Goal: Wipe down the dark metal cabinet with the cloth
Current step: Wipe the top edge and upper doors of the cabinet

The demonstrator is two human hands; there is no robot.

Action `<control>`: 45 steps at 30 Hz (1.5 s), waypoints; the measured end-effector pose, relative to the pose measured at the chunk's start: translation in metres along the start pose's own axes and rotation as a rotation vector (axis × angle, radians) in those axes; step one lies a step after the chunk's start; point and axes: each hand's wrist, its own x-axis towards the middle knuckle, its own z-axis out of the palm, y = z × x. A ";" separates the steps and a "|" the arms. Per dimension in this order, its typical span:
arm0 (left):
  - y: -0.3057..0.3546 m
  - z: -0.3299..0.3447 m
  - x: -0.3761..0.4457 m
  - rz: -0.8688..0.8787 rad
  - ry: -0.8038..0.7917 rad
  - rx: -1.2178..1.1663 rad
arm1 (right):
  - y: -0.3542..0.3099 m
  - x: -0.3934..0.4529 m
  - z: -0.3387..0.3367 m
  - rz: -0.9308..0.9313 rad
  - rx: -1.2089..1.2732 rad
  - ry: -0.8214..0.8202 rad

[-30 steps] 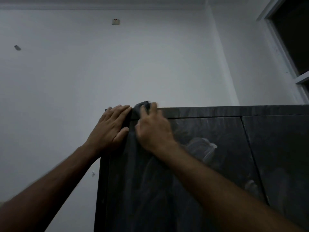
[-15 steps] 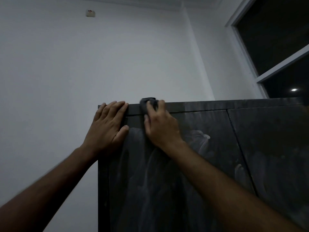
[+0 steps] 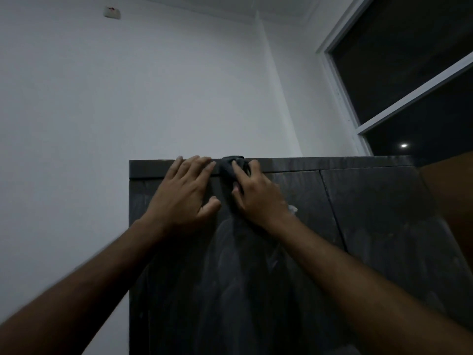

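Note:
A tall dark metal cabinet [image 3: 371, 226] with two doors fills the lower right, its surface streaked with pale smears. My right hand [image 3: 258, 196] presses a dark grey cloth [image 3: 230, 166] against the top edge of the left door, fingers curled over the cloth. My left hand [image 3: 183, 194] lies flat on the cabinet just left of the cloth, fingers spread and reaching the top rim. Most of the cloth is hidden under my right hand.
A white wall [image 3: 128, 98] stands behind and left of the cabinet, with a small white box [image 3: 111, 12] high up. A dark window [image 3: 409, 73] with a white frame is at the upper right. A brown surface [image 3: 450, 190] shows at the right edge.
My right hand with the cloth has slid a little along the top edge. My left hand has stayed flat beside it. The camera has tilted up and right, so more of the window shows.

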 end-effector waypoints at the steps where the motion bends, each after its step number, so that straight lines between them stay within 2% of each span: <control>1: 0.005 0.001 0.005 0.008 0.003 -0.021 | 0.018 -0.002 -0.003 0.023 -0.035 -0.003; 5: 0.016 0.008 0.016 0.029 -0.016 -0.100 | 0.096 -0.007 -0.020 0.455 -0.049 0.066; 6: 0.020 0.009 0.020 0.028 -0.026 -0.108 | 0.100 -0.005 -0.021 0.506 -0.042 0.081; 8: 0.031 0.014 0.031 0.013 -0.044 -0.112 | 0.084 0.005 -0.017 0.449 -0.008 0.088; 11: 0.054 0.025 0.050 -0.057 -0.024 -0.114 | 0.064 0.004 -0.006 0.124 0.000 0.040; 13: 0.065 0.034 0.058 -0.096 -0.007 -0.113 | 0.088 -0.002 -0.008 0.027 -0.019 0.008; 15: 0.072 0.041 0.063 -0.127 -0.014 -0.071 | 0.130 -0.006 -0.015 0.136 -0.040 0.015; 17: 0.078 0.044 0.067 -0.160 -0.020 -0.026 | 0.162 -0.006 -0.023 0.379 -0.006 0.050; 19: 0.086 0.046 0.074 -0.165 -0.012 0.014 | 0.162 0.001 -0.024 0.504 0.018 0.090; 21: 0.098 0.051 0.082 -0.142 -0.009 0.018 | 0.138 0.004 -0.017 0.368 0.027 0.108; 23: 0.110 0.057 0.089 -0.135 -0.022 -0.026 | 0.116 -0.005 -0.009 0.090 0.026 0.072; 25: 0.115 0.063 0.091 -0.144 -0.022 -0.037 | 0.128 -0.013 -0.009 -0.032 0.017 0.036; 26: 0.114 0.064 0.090 -0.144 -0.013 -0.026 | 0.145 -0.013 -0.012 -0.006 0.001 0.036; 29: 0.110 0.065 0.087 -0.128 -0.003 0.005 | 0.200 -0.014 -0.023 0.268 -0.018 0.069; 31: 0.112 0.065 0.089 -0.154 -0.004 0.005 | 0.209 -0.012 -0.023 0.406 0.022 0.093; 33: 0.122 0.067 0.094 -0.204 0.006 0.012 | 0.189 -0.009 -0.020 0.378 0.064 0.099; 36: 0.138 0.072 0.100 -0.271 0.043 0.034 | 0.165 -0.017 -0.013 0.038 0.046 0.053; 37: 0.140 0.073 0.100 -0.277 0.051 0.039 | 0.171 -0.020 -0.015 -0.020 0.038 0.031; 39: 0.137 0.076 0.098 -0.268 0.063 0.049 | 0.201 -0.019 -0.022 0.046 0.029 0.022; 43: 0.134 0.076 0.096 -0.265 0.074 0.052 | 0.254 -0.016 -0.033 0.419 0.072 0.080; 45: 0.139 0.077 0.100 -0.285 0.088 0.045 | 0.246 -0.015 -0.033 0.440 0.107 0.101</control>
